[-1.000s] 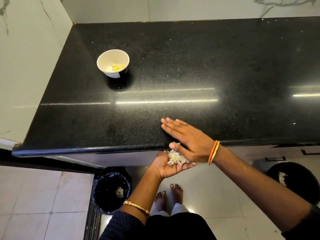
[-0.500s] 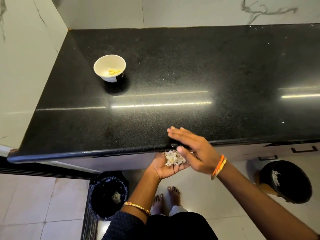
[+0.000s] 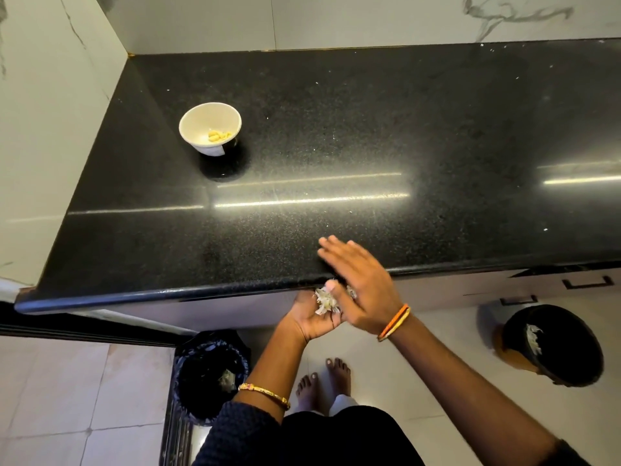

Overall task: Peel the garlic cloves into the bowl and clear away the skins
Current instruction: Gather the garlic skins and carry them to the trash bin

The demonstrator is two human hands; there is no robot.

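Skins [image 3: 325, 300] lie in a loose white heap in the cupped left hand [image 3: 314, 317], held palm up just under the counter [image 3: 336, 146] edge. The right hand [image 3: 361, 287] is flat, fingers straight and gripping nothing, its edge at the rim over the heap, as if sweeping scraps off. The left hand only cradles the pile; its fingers do not close round it.

Risk, as I judge it: the skins are light and papery, so a brisk sweep or a tilted palm could send flakes to the floor, missing the bin [image 3: 210, 371] down to the left. Fine specks on the counter may be left behind.

Peeled cloves [image 3: 218, 135] sit in the bowl [image 3: 201, 119], well apart. The right hand hides part of the heap and the left fingers, and is motion-blurred. Whether the specks are skin or granite flecks, I cannot tell.
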